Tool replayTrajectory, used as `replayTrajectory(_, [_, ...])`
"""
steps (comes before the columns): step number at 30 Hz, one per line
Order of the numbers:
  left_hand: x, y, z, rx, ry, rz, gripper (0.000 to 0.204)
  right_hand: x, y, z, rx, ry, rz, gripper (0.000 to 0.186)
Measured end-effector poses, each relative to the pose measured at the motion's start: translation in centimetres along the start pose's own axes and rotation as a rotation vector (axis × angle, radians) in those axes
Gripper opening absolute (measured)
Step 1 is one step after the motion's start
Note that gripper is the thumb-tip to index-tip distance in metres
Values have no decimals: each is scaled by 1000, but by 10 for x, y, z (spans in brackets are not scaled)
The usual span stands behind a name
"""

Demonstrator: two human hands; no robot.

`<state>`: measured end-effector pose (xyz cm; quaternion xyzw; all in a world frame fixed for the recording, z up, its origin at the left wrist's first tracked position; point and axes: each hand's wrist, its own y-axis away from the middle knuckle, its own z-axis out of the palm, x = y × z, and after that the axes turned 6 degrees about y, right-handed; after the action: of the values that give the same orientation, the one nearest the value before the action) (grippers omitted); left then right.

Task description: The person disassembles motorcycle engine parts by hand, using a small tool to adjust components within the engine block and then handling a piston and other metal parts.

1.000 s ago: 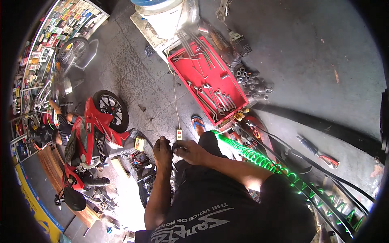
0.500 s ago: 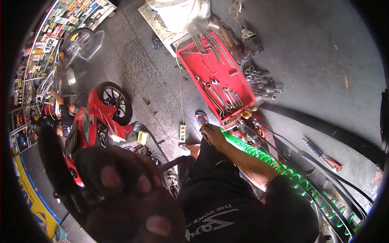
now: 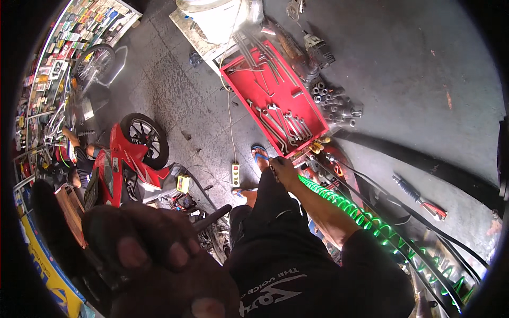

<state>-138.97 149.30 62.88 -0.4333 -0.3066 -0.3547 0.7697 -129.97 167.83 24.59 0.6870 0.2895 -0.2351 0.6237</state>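
My left hand looms dark and blurred, close up at the lower left. Its fingers are curled in. A dark rod-like piece juts out on its right side; whether the hand grips it I cannot tell. My right hand is lower, in front of my dark shorts. Its fingers are bent round something small and dark, mostly hidden. A bright green coiled hose runs under my right forearm, its upper end beside that hand. Just beyond lies a red tray holding several wrenches and metal rods.
A red motorcycle stands left, with a person's arm past it. A power strip lies by my sandalled foot. Sockets and a power tool sit right of the tray. Black hoses run lower right.
The whole view has shifted slightly, so the tray and motorcycle appear farther left. My right hand appears a little farther right; my left hand remains close up and curled.
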Motion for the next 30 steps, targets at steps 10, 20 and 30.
replayTrajectory(10, [-7,23,-1,67,-165,-162,58,44,-26,-24,64,-118,-132,20])
replayTrajectory(20, [-57,98,-136,320,-603,-928,31,18,-41,-40,120,-503,126,13])
replayTrajectory(30, [-90,201,-276,387,-942,-1123,34,30,-103,-97,677,18,-68,15])
